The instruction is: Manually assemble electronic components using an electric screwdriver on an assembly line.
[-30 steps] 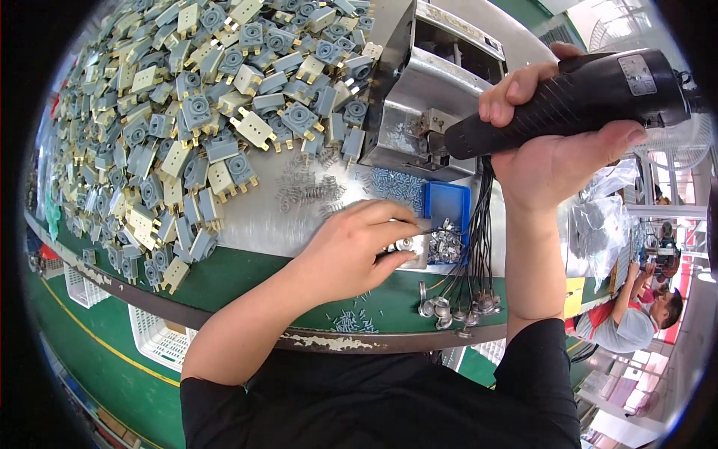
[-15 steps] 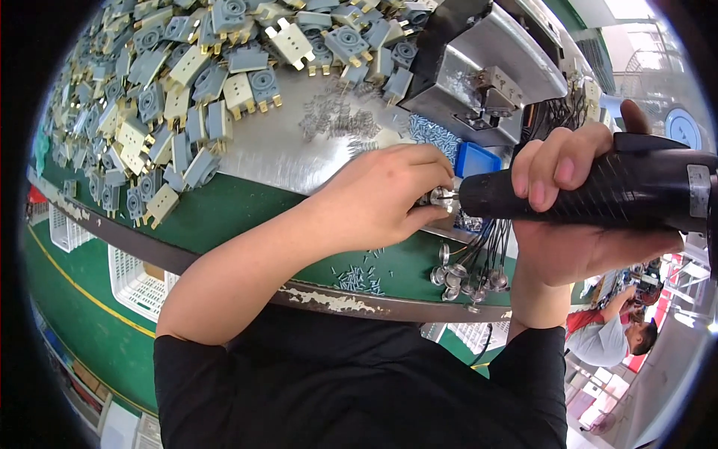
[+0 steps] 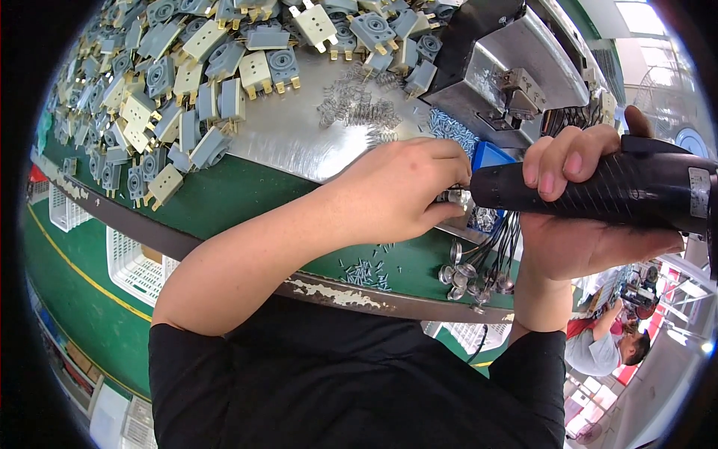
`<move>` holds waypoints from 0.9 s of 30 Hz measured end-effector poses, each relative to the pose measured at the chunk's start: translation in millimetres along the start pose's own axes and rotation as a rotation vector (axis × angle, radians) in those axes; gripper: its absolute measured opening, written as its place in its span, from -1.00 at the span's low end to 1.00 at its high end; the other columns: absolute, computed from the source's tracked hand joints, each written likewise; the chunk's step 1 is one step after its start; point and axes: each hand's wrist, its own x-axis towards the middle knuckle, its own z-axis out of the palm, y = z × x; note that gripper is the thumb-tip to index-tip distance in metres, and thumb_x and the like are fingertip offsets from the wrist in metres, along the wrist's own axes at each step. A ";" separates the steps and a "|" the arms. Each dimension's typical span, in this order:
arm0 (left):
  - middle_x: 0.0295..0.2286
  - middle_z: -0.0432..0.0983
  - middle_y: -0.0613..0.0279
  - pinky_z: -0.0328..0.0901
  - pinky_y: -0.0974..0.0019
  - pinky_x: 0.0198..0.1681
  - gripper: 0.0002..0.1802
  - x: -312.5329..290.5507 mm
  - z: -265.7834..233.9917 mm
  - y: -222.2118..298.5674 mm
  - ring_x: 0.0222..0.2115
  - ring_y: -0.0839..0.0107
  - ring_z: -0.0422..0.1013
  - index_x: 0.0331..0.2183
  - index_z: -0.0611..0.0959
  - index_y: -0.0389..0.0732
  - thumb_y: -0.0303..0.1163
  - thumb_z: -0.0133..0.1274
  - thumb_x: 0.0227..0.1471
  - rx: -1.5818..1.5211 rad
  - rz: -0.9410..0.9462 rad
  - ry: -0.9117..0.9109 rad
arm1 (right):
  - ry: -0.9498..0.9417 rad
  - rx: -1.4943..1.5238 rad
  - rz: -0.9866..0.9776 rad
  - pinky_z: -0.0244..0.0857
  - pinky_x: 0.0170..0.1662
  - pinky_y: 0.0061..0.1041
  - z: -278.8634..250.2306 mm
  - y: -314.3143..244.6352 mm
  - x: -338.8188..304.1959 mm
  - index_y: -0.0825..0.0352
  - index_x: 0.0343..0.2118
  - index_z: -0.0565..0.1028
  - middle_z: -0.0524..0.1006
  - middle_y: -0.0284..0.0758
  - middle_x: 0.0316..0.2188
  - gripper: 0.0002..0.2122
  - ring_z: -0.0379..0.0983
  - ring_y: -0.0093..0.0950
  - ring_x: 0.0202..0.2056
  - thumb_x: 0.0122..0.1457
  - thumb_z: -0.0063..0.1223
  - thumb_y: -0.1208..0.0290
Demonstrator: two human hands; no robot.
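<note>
My left hand (image 3: 411, 187) pinches a small round silver metal part (image 3: 457, 197) between thumb and fingers, over the front of the bench. My right hand (image 3: 557, 243) is wrapped round a black electric screwdriver (image 3: 598, 183), held almost level with its nose pointing left. The nose is right up against the left fingertips and the metal part; the bit hardly shows there. Below them, similar round metal parts (image 3: 460, 278) on black wires lie bunched near the bench edge. Behind the screwdriver's nose, a blue tray (image 3: 491, 155) is partly covered.
Grey and cream switch-like blocks (image 3: 161, 78) with brass prongs are heaped at the back left. Loose springs (image 3: 355, 105) lie on the metal plate (image 3: 277, 142). Screws (image 3: 366, 275) are scattered near the front edge. A metal fixture (image 3: 523, 67) stands behind; another person (image 3: 609, 352) sits far right.
The screwdriver's nose has closed in on the metal part, covering the bit that showed between them. Bench items appear slightly further right in the view. Both hands keep their grip.
</note>
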 end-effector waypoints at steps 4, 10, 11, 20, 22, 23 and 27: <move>-0.14 0.58 0.10 0.46 0.09 -0.12 -0.72 0.3 -0.7 1.7 -0.14 0.04 0.53 -0.27 0.66 -0.33 -0.40 0.34 -0.02 -0.018 -0.034 -0.026 | -0.063 -0.014 0.000 0.27 -0.41 -0.44 -2.1 0.6 -2.8 0.27 0.27 0.27 0.39 -0.37 -0.38 0.07 0.36 -0.52 -0.51 -0.02 -0.11 -0.69; -0.20 0.57 0.10 0.46 0.04 -0.10 -0.69 -1.9 2.6 -1.0 -0.15 0.01 0.55 -0.23 0.66 -0.27 -0.35 0.33 -0.02 -0.024 -0.011 0.019 | -0.135 0.001 -0.027 0.29 -0.42 -0.45 -0.1 6.9 -7.4 0.22 0.20 0.33 0.41 -0.39 -0.37 0.01 0.37 -0.54 -0.51 -0.05 -0.02 -0.66; -0.20 0.57 0.10 0.46 0.04 -0.10 -0.68 -1.4 1.1 0.1 -0.15 0.01 0.54 -0.23 0.65 -0.27 -0.34 0.33 -0.02 -0.014 -0.013 0.018 | -0.181 -0.009 -0.055 0.29 -0.43 -0.45 -1.2 7.7 -6.6 0.22 0.20 0.33 0.41 -0.39 -0.37 0.00 0.37 -0.54 -0.51 -0.04 0.00 -0.65; -0.20 0.57 0.08 0.46 0.04 -0.09 -0.68 0.2 0.6 3.6 -0.15 0.00 0.54 -0.23 0.65 -0.27 -0.35 0.33 -0.02 -0.013 -0.042 -0.001 | -0.381 -0.037 -0.097 0.32 -0.42 -0.45 -14.6 10.1 -2.6 0.24 0.19 0.31 0.42 -0.39 -0.36 -0.01 0.39 -0.54 -0.50 -0.01 -0.03 -0.64; -0.21 0.57 0.08 0.46 0.04 -0.09 -0.68 -0.7 0.3 3.1 -0.15 0.01 0.54 -0.23 0.65 -0.28 -0.35 0.33 -0.02 -0.019 -0.044 -0.009 | -0.327 -0.017 -0.084 0.32 -0.41 -0.44 -7.7 11.0 -6.9 0.25 0.17 0.32 0.42 -0.39 -0.36 -0.02 0.40 -0.53 -0.50 -0.01 -0.03 -0.64; -0.21 0.57 0.08 0.46 0.04 -0.09 -0.69 -1.2 0.1 3.2 -0.15 0.01 0.54 -0.23 0.65 -0.28 -0.35 0.33 -0.02 -0.010 -0.039 -0.004 | -0.273 0.000 -0.069 0.33 -0.41 -0.44 -4.6 11.3 -8.6 0.25 0.16 0.32 0.42 -0.38 -0.36 -0.03 0.41 -0.53 -0.49 -0.01 -0.03 -0.64; -0.21 0.57 0.09 0.46 0.05 -0.08 -0.69 1.0 -0.3 2.5 -0.14 0.01 0.54 -0.23 0.66 -0.28 -0.35 0.32 -0.01 -0.008 -0.011 0.021 | -0.237 0.000 -0.080 0.33 -0.40 -0.41 -0.3 8.5 -6.8 0.27 0.25 0.28 0.42 -0.37 -0.38 0.03 0.40 -0.50 -0.51 -0.01 -0.02 -0.64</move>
